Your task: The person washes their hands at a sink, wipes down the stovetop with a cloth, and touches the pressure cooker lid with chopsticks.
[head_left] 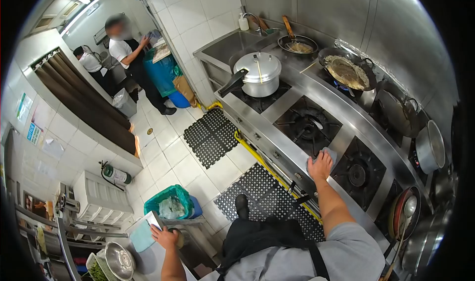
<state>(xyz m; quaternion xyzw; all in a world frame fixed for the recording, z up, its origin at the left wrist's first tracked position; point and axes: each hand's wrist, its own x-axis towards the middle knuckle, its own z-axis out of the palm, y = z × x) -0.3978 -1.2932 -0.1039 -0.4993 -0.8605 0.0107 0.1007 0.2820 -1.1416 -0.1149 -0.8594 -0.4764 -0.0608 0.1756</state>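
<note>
My right hand [320, 166] presses a grey cloth [330, 158] onto the steel strip between two burners of the stove [345, 155]. One black burner grate [308, 125] lies just beyond it, and another burner grate [357, 172] is to its right. My left hand [166, 236] rests with fingers spread at the edge of a steel counter [147, 257]. Right beside those fingers lies a folded light-blue cloth [142, 236]. A pressure cooker [257, 74] with a black handle stands on the far burner.
Along the back are a frying pan [298, 44], a wok [347, 69] over a blue flame and a pot [429, 146]. A green-lined bin [170, 202] stands on the floor beside black mats [210, 136]. A co-worker [129, 58] stands by a blue barrel [159, 75].
</note>
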